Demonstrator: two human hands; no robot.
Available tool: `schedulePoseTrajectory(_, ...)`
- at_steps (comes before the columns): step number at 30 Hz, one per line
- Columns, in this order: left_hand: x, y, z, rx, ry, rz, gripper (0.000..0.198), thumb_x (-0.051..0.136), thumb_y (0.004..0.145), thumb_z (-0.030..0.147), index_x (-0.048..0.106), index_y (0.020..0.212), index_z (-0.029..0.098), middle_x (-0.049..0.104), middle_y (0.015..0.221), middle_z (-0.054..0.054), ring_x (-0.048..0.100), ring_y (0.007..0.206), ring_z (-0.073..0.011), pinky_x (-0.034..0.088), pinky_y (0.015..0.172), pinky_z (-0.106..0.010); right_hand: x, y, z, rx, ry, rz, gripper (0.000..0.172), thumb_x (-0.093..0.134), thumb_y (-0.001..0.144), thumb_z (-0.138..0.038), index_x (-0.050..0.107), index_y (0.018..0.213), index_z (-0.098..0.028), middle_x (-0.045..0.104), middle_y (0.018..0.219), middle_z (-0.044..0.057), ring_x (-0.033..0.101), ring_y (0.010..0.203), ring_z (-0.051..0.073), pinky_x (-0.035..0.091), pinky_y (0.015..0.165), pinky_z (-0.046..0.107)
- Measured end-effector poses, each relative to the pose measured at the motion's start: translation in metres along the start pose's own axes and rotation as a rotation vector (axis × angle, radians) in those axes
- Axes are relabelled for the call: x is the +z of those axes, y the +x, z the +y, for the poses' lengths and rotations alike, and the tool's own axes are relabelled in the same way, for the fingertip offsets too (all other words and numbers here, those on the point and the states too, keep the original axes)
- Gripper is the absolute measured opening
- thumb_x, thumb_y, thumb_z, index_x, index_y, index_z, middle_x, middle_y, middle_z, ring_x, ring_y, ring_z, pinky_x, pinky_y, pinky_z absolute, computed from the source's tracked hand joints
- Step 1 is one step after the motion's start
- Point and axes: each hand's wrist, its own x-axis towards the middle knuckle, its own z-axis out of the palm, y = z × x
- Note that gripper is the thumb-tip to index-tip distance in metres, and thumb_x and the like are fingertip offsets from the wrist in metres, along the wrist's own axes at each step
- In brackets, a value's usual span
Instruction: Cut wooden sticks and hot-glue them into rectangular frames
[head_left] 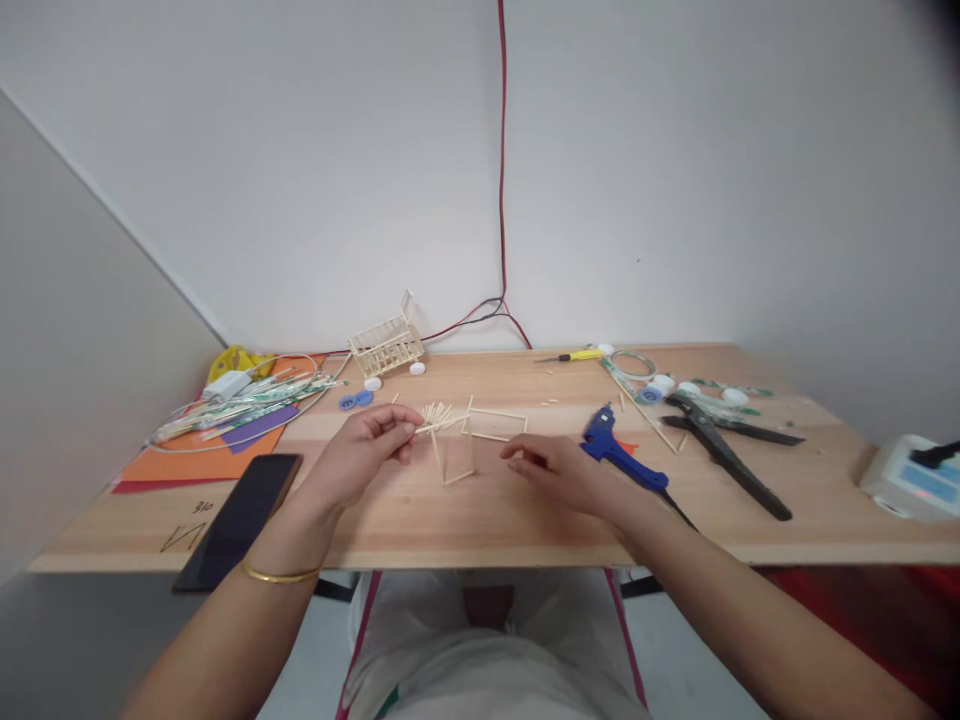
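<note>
My left hand (379,445) pinches one end of a joined stick frame (454,476) near the middle of the wooden table. Just behind the fingertips lies a small pile of short sticks (436,412). A second, flat stick frame (501,412) rests to the right, partly overlapped by the first. My right hand (551,470) hovers right of the frames, palm down, its fingers loosely curled and apart with nothing between them. A blue glue gun (619,450) lies close to the right hand.
At the back stands a small stick cart (388,345) with white wheels. Left are a phone (241,520), coloured paper (172,455) and packaged sticks (255,405). Right are black cutters (731,455), a yellow-handled tool (585,354), bottle caps (664,384) and a power socket (915,482).
</note>
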Motion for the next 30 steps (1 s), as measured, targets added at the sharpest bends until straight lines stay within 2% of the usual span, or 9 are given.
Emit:
schedulePoseTrajectory(4,0.001,-0.002,0.001,0.027,0.053,0.000,0.020,0.062,0.076,0.031,0.062,0.089,0.016,0.056,0.068,0.002,0.051,0.058,-0.0066,0.040,0.060,-0.019,0.017,0.027,0.000,-0.030,0.034,0.021,0.023,0.052,0.079,-0.024,0.060,0.100,-0.017,0.060,0.071,0.000,0.053,0.066,0.013,0.039,0.062,0.024)
schedulePoseTrajectory(7,-0.001,-0.001,-0.002,0.021,0.055,0.010,0.021,0.062,0.076,0.032,0.063,0.090,0.016,0.057,0.069,0.001,0.051,0.059,-0.0069,0.041,0.062,-0.020,0.024,0.038,-0.003,-0.043,0.101,-0.025,0.021,0.053,0.077,-0.021,0.059,0.097,-0.016,0.061,0.075,0.001,0.054,0.067,0.012,0.040,0.061,0.023)
schedulePoseTrajectory(11,-0.003,0.002,-0.008,0.013,0.008,0.040,0.023,0.062,0.076,0.035,0.064,0.088,0.015,0.057,0.069,0.001,0.052,0.059,-0.0077,0.042,0.063,-0.021,0.030,0.044,-0.005,-0.083,0.061,-0.064,0.008,0.052,0.078,-0.021,0.059,0.078,-0.017,0.058,0.070,0.000,0.050,0.063,0.011,0.035,0.058,0.022)
schedulePoseTrajectory(16,0.000,0.007,-0.019,-0.021,-0.163,0.081,0.030,0.062,0.074,0.043,0.066,0.084,0.015,0.061,0.076,-0.001,0.052,0.059,-0.0084,0.044,0.063,-0.024,0.032,0.048,-0.005,-0.093,0.041,-0.086,0.012,0.050,0.079,-0.022,0.057,0.071,-0.017,0.054,0.065,-0.002,0.047,0.062,0.011,0.032,0.057,0.021)
schedulePoseTrajectory(20,0.004,0.012,-0.027,-0.013,-0.271,0.047,0.035,0.060,0.075,0.045,0.065,0.089,0.014,0.058,0.065,0.000,0.051,0.057,-0.0088,0.043,0.060,-0.022,0.031,0.051,-0.004,-0.072,0.030,-0.082,0.013,0.050,0.078,-0.022,0.055,0.068,-0.016,0.050,0.062,-0.003,0.044,0.059,0.010,0.030,0.055,0.021)
schedulePoseTrajectory(22,0.006,0.015,-0.030,-0.015,-0.266,0.047,0.035,0.062,0.074,0.043,0.064,0.094,0.013,0.058,0.066,0.000,0.051,0.057,-0.0082,0.042,0.059,-0.020,0.031,0.052,-0.003,-0.063,0.026,-0.082,0.013,0.050,0.077,-0.023,0.055,0.068,-0.016,0.050,0.060,-0.004,0.043,0.058,0.010,0.029,0.054,0.021)
schedulePoseTrajectory(26,0.011,0.016,-0.035,-0.056,-0.206,0.055,0.036,0.075,0.062,0.027,0.062,0.092,0.013,0.058,0.067,0.001,0.050,0.056,-0.0066,0.041,0.056,-0.019,0.031,0.053,-0.001,-0.038,0.032,-0.093,0.012,0.049,0.077,-0.023,0.057,0.069,-0.016,0.052,0.061,-0.003,0.045,0.058,0.010,0.029,0.053,0.021)
schedulePoseTrajectory(30,0.016,0.014,-0.043,-0.140,-0.323,-0.011,0.034,0.077,0.059,0.022,0.059,0.087,0.011,0.057,0.061,0.002,0.051,0.051,-0.0065,0.040,0.050,-0.018,0.031,0.052,0.000,-0.017,0.048,-0.093,0.014,0.050,0.077,-0.024,0.057,0.069,-0.016,0.053,0.061,-0.003,0.044,0.057,0.010,0.030,0.053,0.021)
